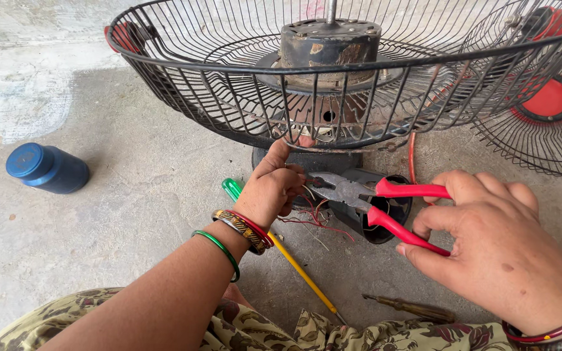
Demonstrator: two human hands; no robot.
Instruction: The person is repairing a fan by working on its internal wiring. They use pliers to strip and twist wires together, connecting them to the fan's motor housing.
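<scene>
On the concrete floor [131, 195], under the tilted fan guard [242, 110], your work sits: thin red wires [313, 218] spilling out beside a black housing [385, 214] below the motor [330, 45].

Left hand [269, 192]: fingers curled shut, pinching the wires just at the plier nose; thumb points up toward the guard rim. Bangles at that wrist.

Right hand [495, 247]: closed around the red handles of the pliers [359, 195]. Handles stand slightly spread; the nose meets the wires at your left fingertips. Whether the jaws bite on a strand cannot be told, the fingers hide the tip.

Progress, as judged: the guard is open with no blades in it, the housing is off the motor, and the wires are exposed and loose. The wire work itself is mid-step. Nothing shows as joined or taped, and the housing is not refitted.

Also present: a green-handled screwdriver [274, 244] with a yellow shaft, lying under your left wrist; a second, brownish tool [411, 307] near your lap; a blue jar [47, 168] well apart to the left; another guard with a red hub [548, 101] at the right.
</scene>
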